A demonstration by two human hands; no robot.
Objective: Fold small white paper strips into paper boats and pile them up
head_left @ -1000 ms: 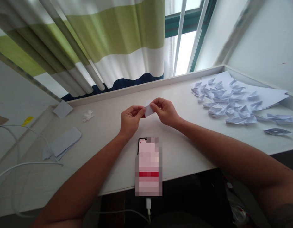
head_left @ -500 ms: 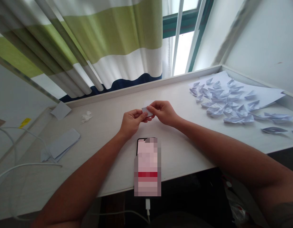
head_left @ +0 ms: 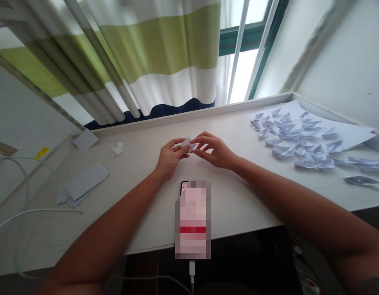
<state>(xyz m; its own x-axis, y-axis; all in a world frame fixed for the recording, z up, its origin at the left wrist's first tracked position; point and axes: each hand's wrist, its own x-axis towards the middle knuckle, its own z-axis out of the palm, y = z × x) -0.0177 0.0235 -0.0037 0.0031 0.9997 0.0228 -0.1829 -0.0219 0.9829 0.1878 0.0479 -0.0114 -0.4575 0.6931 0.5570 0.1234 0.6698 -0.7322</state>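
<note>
A small folded piece of white paper (head_left: pixel 188 144) is pinched between the thumb and fingers of my left hand (head_left: pixel 172 155), above the middle of the desk. Close to the paper's right edge is my right hand (head_left: pixel 214 150), its thumb and fingers spread apart; whether a fingertip touches the paper I cannot tell. A phone (head_left: pixel 193 221) with a blurred-out screen lies below my hands, near the front edge of the desk. To the right are many small folded paper boats (head_left: pixel 296 141), some on white sheets (head_left: pixel 346 131).
At the left lie a stack of paper pieces (head_left: pixel 85 182), a crumpled scrap (head_left: pixel 117 149) and a square of paper (head_left: pixel 85 140). A white cable (head_left: pixel 39 214) crosses the left side, and a charging plug (head_left: pixel 192 268) hangs below the phone. A raised rim (head_left: pixel 177 119) runs along the back.
My right hand has loosened its pinch on the paper and its fingers have spread. The paper stays in my left hand, now turned with a corner upward. The view has shifted slightly.
</note>
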